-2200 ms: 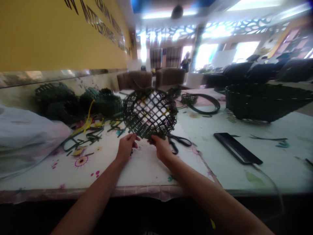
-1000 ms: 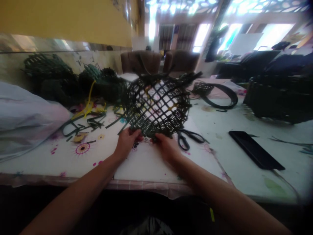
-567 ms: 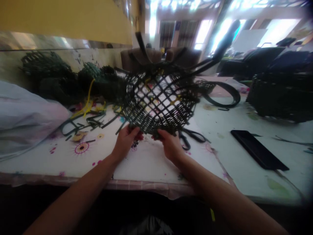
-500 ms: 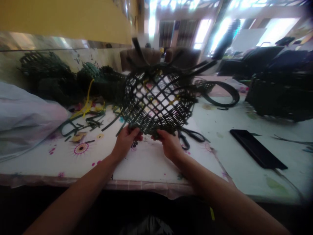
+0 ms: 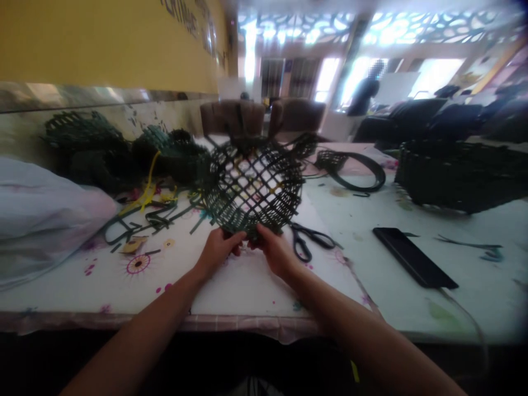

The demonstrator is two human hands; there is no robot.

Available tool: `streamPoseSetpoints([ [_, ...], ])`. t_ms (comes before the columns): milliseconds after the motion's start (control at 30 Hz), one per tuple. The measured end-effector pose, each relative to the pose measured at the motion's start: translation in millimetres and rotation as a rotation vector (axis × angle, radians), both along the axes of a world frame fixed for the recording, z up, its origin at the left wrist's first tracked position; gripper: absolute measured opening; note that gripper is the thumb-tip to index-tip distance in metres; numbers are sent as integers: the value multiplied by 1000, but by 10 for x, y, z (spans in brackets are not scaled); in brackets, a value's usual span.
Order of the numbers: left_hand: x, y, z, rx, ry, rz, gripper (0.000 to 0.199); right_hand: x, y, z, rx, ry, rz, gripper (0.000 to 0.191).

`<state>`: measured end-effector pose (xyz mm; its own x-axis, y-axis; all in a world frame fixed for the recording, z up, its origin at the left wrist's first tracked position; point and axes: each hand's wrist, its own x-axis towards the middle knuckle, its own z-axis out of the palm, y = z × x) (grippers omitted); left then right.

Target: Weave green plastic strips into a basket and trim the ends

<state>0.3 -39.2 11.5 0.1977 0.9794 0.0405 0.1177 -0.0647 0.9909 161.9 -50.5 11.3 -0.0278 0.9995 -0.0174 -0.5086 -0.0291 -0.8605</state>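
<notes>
A dark green woven basket (image 5: pixel 256 184) is held up over the table, its open lattice facing me and loose strip ends sticking out around its far side. My left hand (image 5: pixel 220 247) pinches the near edge with the thumb on top. Close beside it, my right hand (image 5: pixel 272 247) grips the same edge, thumb also on top; the undersides of the fingers are hidden. Just right of my right hand, a pair of black-handled scissors (image 5: pixel 305 242) lies on the flowered tablecloth (image 5: pixel 239 291), its blades partly hidden by the basket.
Cut green strips (image 5: pixel 159 220) and yellow strips (image 5: pixel 150 192) lie to the left, by a white plastic bag (image 5: pixel 45 220). On the right are a black phone (image 5: pixel 412 256) with a cable, a coiled strip (image 5: pixel 367 170) and a large dark woven basket (image 5: pixel 457 176). A person (image 5: pixel 365 96) stands far back.
Both hands remain on the basket's near edge, now closer together. The basket sits slightly lower and further left in view. The camera view has tilted up a little.
</notes>
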Motion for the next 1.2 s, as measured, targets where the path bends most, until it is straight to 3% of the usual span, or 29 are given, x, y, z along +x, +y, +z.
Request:
streamPoseSetpoints([
  [333,77,-55,32,20,197,82,51,1,90,-75,-21,-114,87,19],
  [533,12,-33,32,57,386,69,54,12,59,-46,21,-165,-26,17],
  [600,-22,-52,54,128,477,68,53,34,47,-28,65,-236,-77,21],
  [667,-21,-80,90,249,529,146,48,55,44,-22,105,-304,-106,23],
  [767,71,-88,157,497,577,277,24,61,39,-25,124,-374,-72,22],
  [833,163,-35,190,588,683,265,16,48,24,-24,110,-401,-45,19],
  [967,246,193,168,433,860,211,20,19,-7,-16,49,-492,-56,14],
  [1100,152,415,49,202,623,82,26,11,-4,-13,57,-591,-47,8],
  [1200,99,530,-9,168,583,60,28,30,15,11,91,-620,-45,6],
])
